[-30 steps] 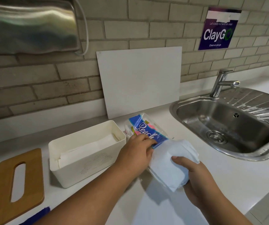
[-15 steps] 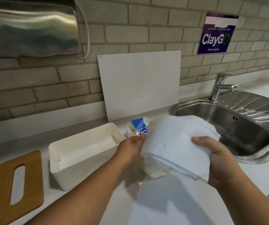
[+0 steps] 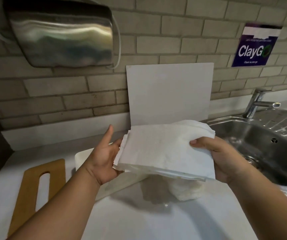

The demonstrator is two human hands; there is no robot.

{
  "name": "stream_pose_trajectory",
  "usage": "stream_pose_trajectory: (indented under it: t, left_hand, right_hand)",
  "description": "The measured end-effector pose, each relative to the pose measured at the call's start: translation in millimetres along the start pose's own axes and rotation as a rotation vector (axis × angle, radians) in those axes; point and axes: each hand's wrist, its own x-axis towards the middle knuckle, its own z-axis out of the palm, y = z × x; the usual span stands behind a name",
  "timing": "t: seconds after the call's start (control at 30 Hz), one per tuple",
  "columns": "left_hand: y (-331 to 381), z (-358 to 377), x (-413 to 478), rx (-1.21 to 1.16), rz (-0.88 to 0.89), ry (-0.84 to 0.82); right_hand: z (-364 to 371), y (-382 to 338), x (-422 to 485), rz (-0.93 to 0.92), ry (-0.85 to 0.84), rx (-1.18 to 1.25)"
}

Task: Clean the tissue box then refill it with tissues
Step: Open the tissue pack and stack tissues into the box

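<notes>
Head, left hand (image 3: pixel 102 158), right hand (image 3: pixel 225 160); one tissue stack (image 3: pixel 165 149)

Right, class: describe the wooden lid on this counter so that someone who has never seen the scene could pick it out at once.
From the steel sink on the right, follow the white counter leftwards to the white tissue box. Just left of that box the wooden lid lies flat. It is the only brown thing on the counter, with one long rounded slot cut through it.

Lid (image 3: pixel 27 201) left of box (image 3: pixel 78 161), sink (image 3: pixel 269 144) — right
</notes>
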Motion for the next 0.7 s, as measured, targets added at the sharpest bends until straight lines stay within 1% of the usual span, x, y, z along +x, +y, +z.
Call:
stream_pose_trajectory:
  t: [0.1,0.2,0.27,0.33,0.4,0.53,0.63,0.7]
  left_hand:
    - [0,-14,-10,0.035,0.013,0.077]
    - [3,-26,-19,0.02,0.051,0.072]
    - [6,-33,-22,0.025,0.082,0.139]
    - [9,-39,-25,0.054,0.103,0.205]
    - [12,-39,-29,0.055,0.164,0.254]
    - [16,-38,-36,0.099,0.261,0.368]
    - [21,-47,-41,0.172,0.344,0.546]
    - [25,-55,-45,0.203,0.38,0.632]
  right_hand:
    - [10,4,17,0.025,-0.007,-0.108]
    - [22,2,35,0.005,-0.032,-0.158]
    - [32,0,48,-0.034,-0.074,-0.155]
    - [43,0,59,-0.036,-0.107,-0.18]
    - [52,5,72,-0.034,-0.127,-0.218]
    - [63,19,97,-0.061,-0.09,-0.294]
    - [66,29,111,-0.06,-0.031,-0.399]
    - [67,35,120,-0.056,0.002,-0.455]
